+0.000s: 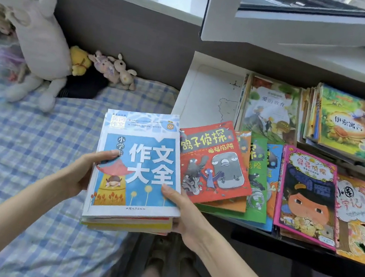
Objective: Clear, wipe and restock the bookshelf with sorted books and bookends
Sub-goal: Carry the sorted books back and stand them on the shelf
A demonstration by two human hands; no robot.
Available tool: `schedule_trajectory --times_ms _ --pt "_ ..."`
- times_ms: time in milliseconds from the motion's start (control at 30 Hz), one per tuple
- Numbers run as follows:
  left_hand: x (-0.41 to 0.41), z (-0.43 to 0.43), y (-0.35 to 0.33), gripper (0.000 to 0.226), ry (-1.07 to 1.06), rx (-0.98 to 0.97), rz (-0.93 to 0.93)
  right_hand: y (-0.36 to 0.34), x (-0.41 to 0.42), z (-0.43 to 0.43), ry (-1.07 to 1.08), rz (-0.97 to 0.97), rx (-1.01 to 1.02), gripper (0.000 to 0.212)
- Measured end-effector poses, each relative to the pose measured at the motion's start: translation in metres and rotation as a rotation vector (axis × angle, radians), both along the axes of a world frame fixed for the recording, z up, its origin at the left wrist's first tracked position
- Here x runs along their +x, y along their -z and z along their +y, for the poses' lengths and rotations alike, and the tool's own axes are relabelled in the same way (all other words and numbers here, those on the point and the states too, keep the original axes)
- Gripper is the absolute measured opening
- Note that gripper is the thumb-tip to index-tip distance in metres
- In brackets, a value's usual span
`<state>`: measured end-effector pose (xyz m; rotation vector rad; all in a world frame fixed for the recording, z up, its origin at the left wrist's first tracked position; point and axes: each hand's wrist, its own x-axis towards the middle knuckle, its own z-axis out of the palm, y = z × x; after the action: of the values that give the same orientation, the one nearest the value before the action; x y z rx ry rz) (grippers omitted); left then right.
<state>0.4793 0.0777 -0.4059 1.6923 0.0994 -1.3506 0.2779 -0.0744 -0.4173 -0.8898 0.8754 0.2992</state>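
I hold a stack of books with a blue-and-white cover on top, over the edge of the bed. My left hand grips its left side, thumb on the cover. My right hand grips its lower right corner, thumb on top and fingers underneath. To the right, on a dark table, lie a fanned row with a red book on top, a pink-framed book and an orange book. Behind them lie a green-covered book and another pile.
A bed with a blue checked sheet fills the left. Plush toys, a large white rabbit and small ones, sit along the wall. A white sheet with a map lies beside the books. An open window frame hangs above.
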Motion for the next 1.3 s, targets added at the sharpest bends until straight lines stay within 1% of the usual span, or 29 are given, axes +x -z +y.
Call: schedule_trajectory --times_ms 67,100,133,200,233,267,367,433,533,667,800,867,900,1000,1067,1100,1167,1233,1267,1300 --pt "-0.003 0.010 -0.006 0.080 -0.005 0.012 0.011 -0.007 -0.005 0.012 0.001 -0.014 0.017 0.049" --pt "-0.004 0.015 -0.007 0.071 -0.013 0.015 0.017 -0.008 -0.007 0.016 0.004 -0.013 0.024 0.047" --pt "-0.005 0.019 -0.010 0.066 -0.020 0.016 0.017 -0.010 -0.008 0.020 0.007 -0.015 0.029 0.043" --pt "-0.008 0.026 -0.014 0.072 -0.033 0.020 0.012 -0.014 -0.010 0.025 0.003 -0.012 0.032 0.036" --pt "-0.010 0.030 -0.017 0.078 -0.048 0.011 0.012 -0.017 -0.011 0.027 -0.002 -0.012 0.027 0.035" --pt "-0.012 0.033 -0.019 0.078 -0.068 0.004 0.013 -0.018 -0.011 0.029 -0.012 -0.012 0.023 0.035" --pt "-0.021 0.041 -0.025 0.057 -0.126 0.002 0.027 -0.020 -0.013 0.031 -0.059 -0.019 0.022 0.040" --pt "-0.029 0.046 -0.025 0.052 -0.160 -0.007 0.038 -0.021 -0.016 0.033 -0.076 -0.013 0.019 0.041" --pt "-0.047 0.057 -0.029 0.051 -0.171 -0.021 0.030 -0.024 -0.028 0.038 -0.105 -0.012 0.013 0.044" --pt "-0.076 0.074 -0.029 0.051 -0.196 -0.031 0.022 -0.026 -0.051 0.048 -0.135 -0.024 0.006 0.040" --pt "-0.100 0.095 -0.025 0.064 -0.212 -0.057 0.020 -0.026 -0.075 0.064 -0.156 -0.036 -0.017 0.039" --pt "-0.111 0.106 -0.022 0.077 -0.210 -0.087 0.018 -0.028 -0.085 0.072 -0.171 -0.049 -0.040 0.036" --pt "-0.120 0.112 -0.023 0.077 -0.207 -0.114 0.015 -0.030 -0.092 0.076 -0.181 -0.063 -0.053 0.034" --pt "-0.138 0.127 -0.028 0.060 -0.216 -0.192 -0.031 -0.042 -0.106 0.084 -0.220 -0.124 -0.127 0.028" --pt "-0.150 0.132 -0.040 0.040 -0.235 -0.244 -0.058 -0.057 -0.116 0.089 -0.234 -0.178 -0.178 0.023" --pt "-0.153 0.131 -0.046 0.031 -0.243 -0.275 -0.063 -0.063 -0.119 0.089 -0.238 -0.201 -0.203 0.024" --pt "-0.159 0.128 -0.062 0.025 -0.239 -0.303 -0.093 -0.078 -0.127 0.090 -0.231 -0.242 -0.263 0.033" --pt "-0.169 0.125 -0.083 0.026 -0.205 -0.351 -0.128 -0.095 -0.139 0.091 -0.210 -0.293 -0.311 0.048" --pt "-0.174 0.123 -0.092 0.029 -0.183 -0.385 -0.145 -0.103 -0.145 0.091 -0.191 -0.315 -0.331 0.051" --pt "-0.178 0.121 -0.101 0.038 -0.149 -0.420 -0.177 -0.114 -0.153 0.090 -0.167 -0.345 -0.361 0.051"
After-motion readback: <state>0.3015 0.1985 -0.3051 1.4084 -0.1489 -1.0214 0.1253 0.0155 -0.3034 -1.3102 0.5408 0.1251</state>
